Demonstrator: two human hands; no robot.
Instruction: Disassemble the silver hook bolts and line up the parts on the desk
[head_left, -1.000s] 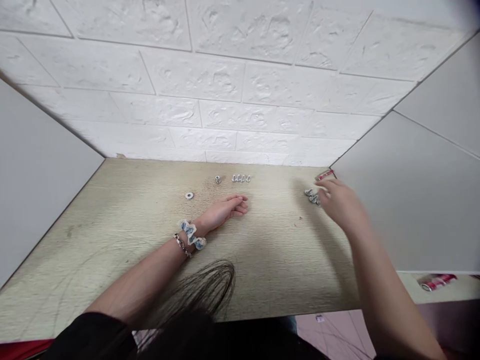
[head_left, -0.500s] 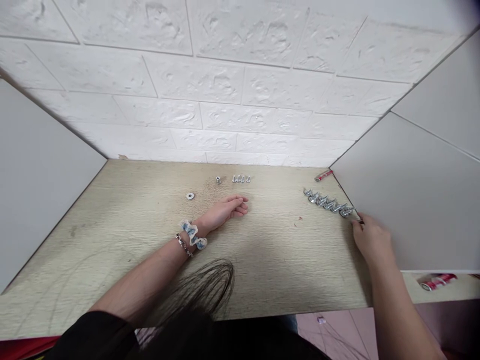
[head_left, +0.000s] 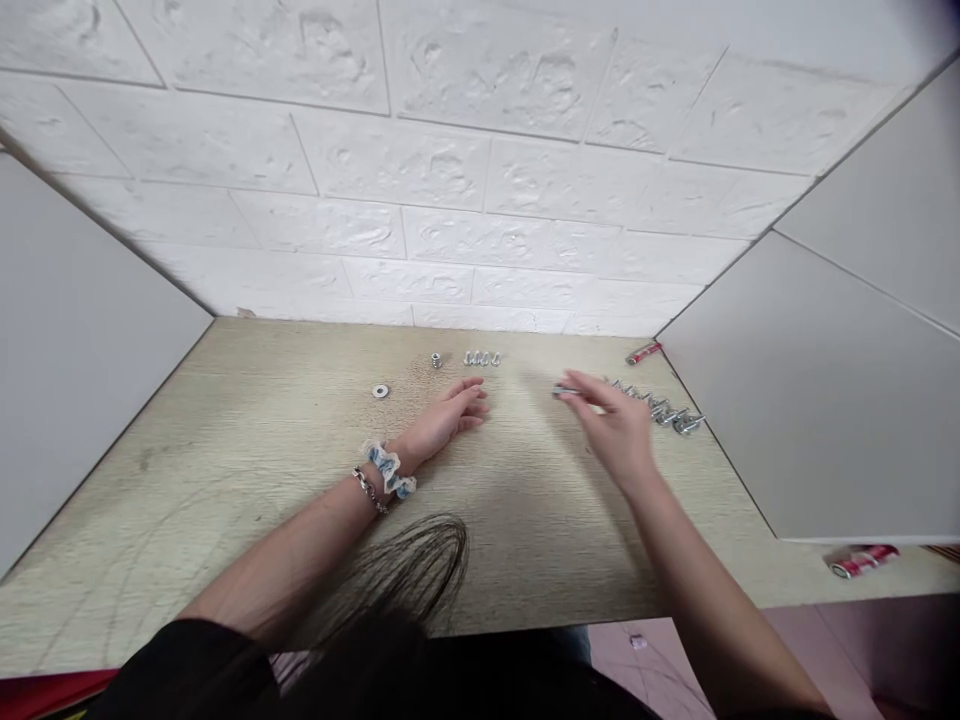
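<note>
My left hand point(head_left: 448, 415) rests on the tabletop, its fingers loosely apart and nothing seen in them. Beyond its fingertips stands a short row of small screws point(head_left: 482, 359). Left of that row is a small metal fitting point(head_left: 436, 360), and nearer lies a flat washer point(head_left: 380, 392). My right hand point(head_left: 611, 420) is over the table, pinching a small metal piece point(head_left: 565, 390) between thumb and fingers; its exact kind is unclear. Behind that hand runs a slanting row of metal bolts with washers point(head_left: 679, 420), partly hidden by the hand.
A white brick-pattern wall point(head_left: 442, 220) closes the back of the wooden tabletop point(head_left: 285, 420). Grey panels stand at the left point(head_left: 82, 330) and right point(head_left: 840, 400). One red battery point(head_left: 643, 353) lies by the right panel's back corner, another red battery point(head_left: 862, 561) near the front right.
My right hand has moved left and away from the right panel, past the row of bolts, with the small metal piece pinched. My left hand's fingers have opened slightly.
</note>
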